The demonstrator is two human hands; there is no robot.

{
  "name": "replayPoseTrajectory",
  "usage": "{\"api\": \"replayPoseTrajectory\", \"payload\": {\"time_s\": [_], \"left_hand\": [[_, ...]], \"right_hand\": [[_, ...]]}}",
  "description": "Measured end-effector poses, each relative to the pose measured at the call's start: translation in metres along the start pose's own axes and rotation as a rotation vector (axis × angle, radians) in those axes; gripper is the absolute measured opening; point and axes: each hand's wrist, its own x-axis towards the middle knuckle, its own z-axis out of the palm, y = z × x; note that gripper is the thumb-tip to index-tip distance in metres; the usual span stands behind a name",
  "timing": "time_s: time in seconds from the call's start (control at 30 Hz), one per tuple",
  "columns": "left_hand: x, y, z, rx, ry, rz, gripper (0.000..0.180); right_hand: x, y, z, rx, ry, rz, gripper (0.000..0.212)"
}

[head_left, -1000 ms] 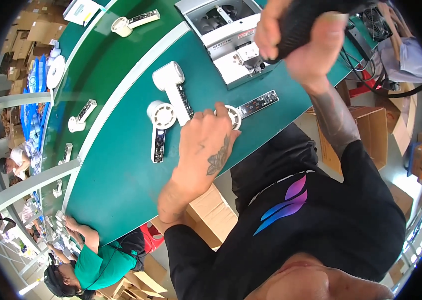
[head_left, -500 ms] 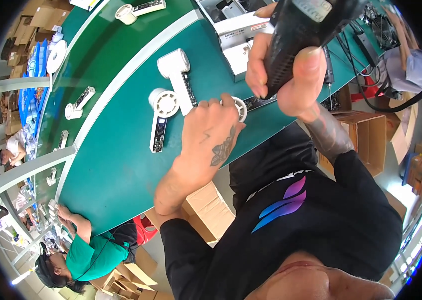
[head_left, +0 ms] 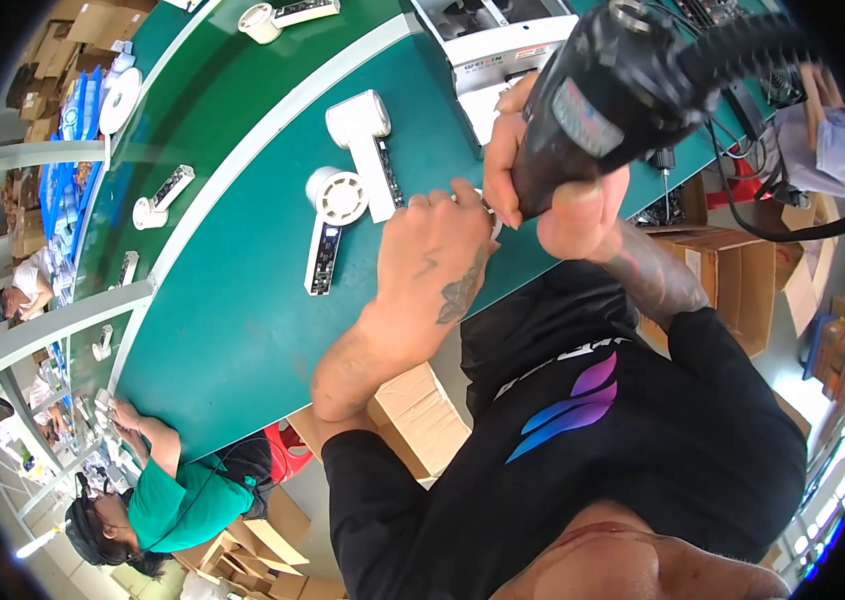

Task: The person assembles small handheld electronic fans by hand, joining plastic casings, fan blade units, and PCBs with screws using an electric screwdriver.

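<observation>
My right hand (head_left: 573,205) is wrapped around a thick black electric screwdriver (head_left: 573,120), with a ribbed black cable at its upper end. The screwdriver's tip is hidden behind the hand. My left hand (head_left: 433,260) is closed, back up, on a white handheld fan housing at the table's near edge; only a sliver of its round rim shows past the fingers. Just left of that hand lies a white fan housing (head_left: 358,115) with its handle toward the hand. Beside it rests another white fan housing (head_left: 340,197), its handle open on a dark circuit board.
A white tray (head_left: 503,50) with dark parts stands on the green table (head_left: 233,340). More white fans (head_left: 261,24) lie on the green belt beyond a pale rail. A co-worker in green (head_left: 193,505) sits at left. Cables and a carton (head_left: 723,280) are at right.
The screwdriver and my right hand have shifted, with the tool's upper end swinging right and its cable coming into view. My left hand has moved slightly right and covers more of the fan housing.
</observation>
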Motion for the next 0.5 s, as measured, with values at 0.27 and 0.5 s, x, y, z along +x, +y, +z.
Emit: {"api": "replayPoseTrajectory", "payload": {"time_s": [0.27,0.5], "left_hand": [[0.0,0.006,0.01,0.09,0.031,0.023,0.038],[-0.028,0.004,-0.025,0.068,0.075,-0.04,0.047]], "right_hand": [[-0.018,0.004,-0.002,0.132,-0.014,0.068,0.085],[-0.015,-0.024,-0.022,0.789,0.013,-0.081,0.085]]}}
